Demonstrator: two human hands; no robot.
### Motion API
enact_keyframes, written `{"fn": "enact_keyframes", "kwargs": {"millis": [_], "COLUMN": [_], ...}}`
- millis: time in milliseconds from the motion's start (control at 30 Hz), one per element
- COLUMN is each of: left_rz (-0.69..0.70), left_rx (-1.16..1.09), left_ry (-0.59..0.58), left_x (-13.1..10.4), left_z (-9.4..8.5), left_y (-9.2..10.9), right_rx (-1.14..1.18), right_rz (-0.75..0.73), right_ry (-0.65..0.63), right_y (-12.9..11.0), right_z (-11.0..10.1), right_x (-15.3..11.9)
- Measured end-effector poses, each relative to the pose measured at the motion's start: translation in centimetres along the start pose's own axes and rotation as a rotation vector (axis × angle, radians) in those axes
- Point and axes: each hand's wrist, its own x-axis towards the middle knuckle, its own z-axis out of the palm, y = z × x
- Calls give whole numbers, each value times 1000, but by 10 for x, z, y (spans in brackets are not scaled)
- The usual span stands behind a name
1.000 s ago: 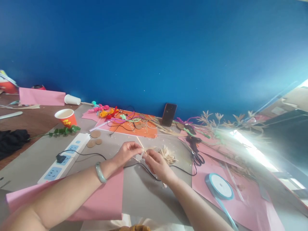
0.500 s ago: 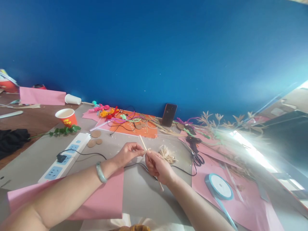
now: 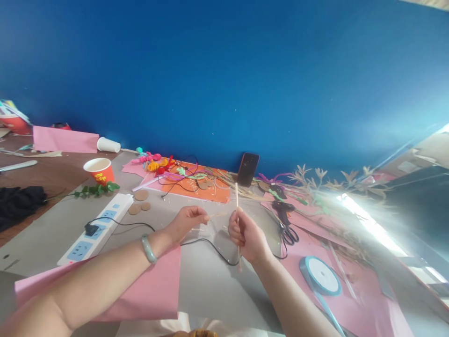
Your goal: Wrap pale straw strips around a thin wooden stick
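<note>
My right hand (image 3: 249, 239) is closed around a thin wooden stick (image 3: 236, 196). The stick stands nearly upright, with its top above the fist and its lower end poking out below. To its left, my left hand (image 3: 191, 220) pinches the end of a thin pale strip (image 3: 218, 215) between thumb and fingertips. The strip reaches across toward the right hand; whether it joins the stick I cannot tell. A green bangle (image 3: 149, 249) is on my left wrist. Small pale scraps lie on the grey table between the hands.
A white power strip (image 3: 96, 229) and pink paper (image 3: 147, 290) lie left. Behind are wooden discs (image 3: 141, 195), orange paper (image 3: 217, 192) and a phone (image 3: 248, 169). On the right are a glue gun (image 3: 282, 208), scissors (image 3: 290, 234) and a ribbon roll (image 3: 321, 276). A red cup (image 3: 101, 175) stands left.
My right hand has moved right, away from the left, and the stick has swung from leaning left to nearly upright. The pale strip now shows between the hands. The right hand covers the pale curled pile.
</note>
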Motion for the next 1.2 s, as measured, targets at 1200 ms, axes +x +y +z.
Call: {"fn": "enact_keyframes", "kwargs": {"millis": [1200], "left_rz": [-14], "left_rx": [4], "left_ry": [11], "left_x": [-4], "left_z": [3], "left_y": [1], "right_rx": [-20], "right_rz": [-25], "right_ry": [-35], "right_y": [-5], "right_z": [2], "right_x": [-6]}}
